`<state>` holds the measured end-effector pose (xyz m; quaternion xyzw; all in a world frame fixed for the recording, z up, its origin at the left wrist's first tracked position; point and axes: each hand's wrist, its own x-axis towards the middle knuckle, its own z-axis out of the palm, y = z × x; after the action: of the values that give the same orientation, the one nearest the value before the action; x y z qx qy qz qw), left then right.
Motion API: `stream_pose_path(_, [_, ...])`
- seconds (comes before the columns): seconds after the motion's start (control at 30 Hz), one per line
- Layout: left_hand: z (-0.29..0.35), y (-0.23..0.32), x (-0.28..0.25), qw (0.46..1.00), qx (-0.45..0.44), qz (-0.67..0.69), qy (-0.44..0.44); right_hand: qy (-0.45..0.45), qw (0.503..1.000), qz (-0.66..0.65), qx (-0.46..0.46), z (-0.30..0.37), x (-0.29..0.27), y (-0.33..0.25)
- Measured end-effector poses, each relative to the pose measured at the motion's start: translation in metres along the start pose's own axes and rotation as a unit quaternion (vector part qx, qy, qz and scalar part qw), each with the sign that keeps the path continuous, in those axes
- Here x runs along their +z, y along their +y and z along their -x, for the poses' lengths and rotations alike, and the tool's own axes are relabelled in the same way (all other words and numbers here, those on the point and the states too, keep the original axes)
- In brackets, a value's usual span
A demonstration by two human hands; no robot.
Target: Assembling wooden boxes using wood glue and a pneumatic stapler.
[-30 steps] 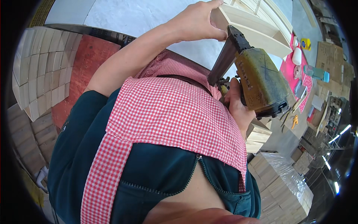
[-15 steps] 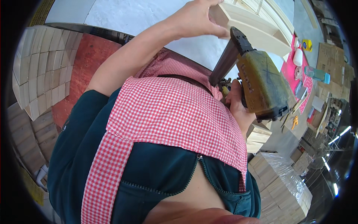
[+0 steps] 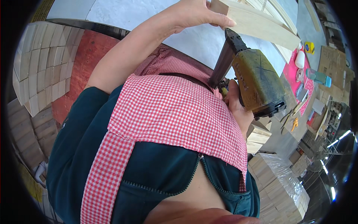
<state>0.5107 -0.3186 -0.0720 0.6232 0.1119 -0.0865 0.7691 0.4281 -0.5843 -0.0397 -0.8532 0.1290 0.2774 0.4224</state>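
At the top of the head view my left hand grips the near left corner of a pale wooden box-like frame, thumb along its side. A flat wooden side of the frame faces me, hiding most of its inside. My right hand is wrapped round the handle of a worn yellow-and-black nail gun, partly hidden behind the tool's body. The gun's dark nose lies close to the frame's near side, just below my left thumb; whether they touch I cannot tell.
A white-topped workbench lies under the frame. Stacked wooden pieces stand at the left by a red board. To the right are a pink cloth, a bottle, orange scissors and a plastic-wrapped stack.
The wooden frame has turned in my left hand, so its flat side now shows instead of its open inside. The nail gun has shifted slightly left.
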Motion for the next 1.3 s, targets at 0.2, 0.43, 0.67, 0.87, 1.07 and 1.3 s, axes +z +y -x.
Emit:
stream_pose_path(0.2, [-0.001,0.0,-0.001,0.999,-0.025,0.035,-0.012,0.027,0.999,-0.028,0.01,0.005,0.003,-0.007])
stream_pose_path(0.43, [-0.002,0.0,0.0,1.0,-0.021,0.017,0.001,0.03,0.999,0.044,0.012,0.005,0.004,-0.007])
stream_pose_path(0.67, [-0.005,-0.005,-0.002,1.0,-0.012,0.016,0.004,0.02,1.0,-0.008,-0.005,0.005,0.005,-0.011])
stream_pose_path(0.87, [-0.001,-0.001,0.0,0.998,-0.011,0.046,0.028,0.047,0.998,-0.037,0.015,0.005,0.007,-0.014])
stream_pose_path(1.07, [-0.016,-0.018,-0.032,0.994,0.083,-0.068,-0.011,0.276,0.959,-0.055,-0.045,0.003,-0.022,-0.039])
stream_pose_path(1.3, [0.005,-0.017,-0.066,0.967,0.051,-0.244,-0.06,0.315,0.937,0.037,-0.143,-0.064,-0.159,0.06])
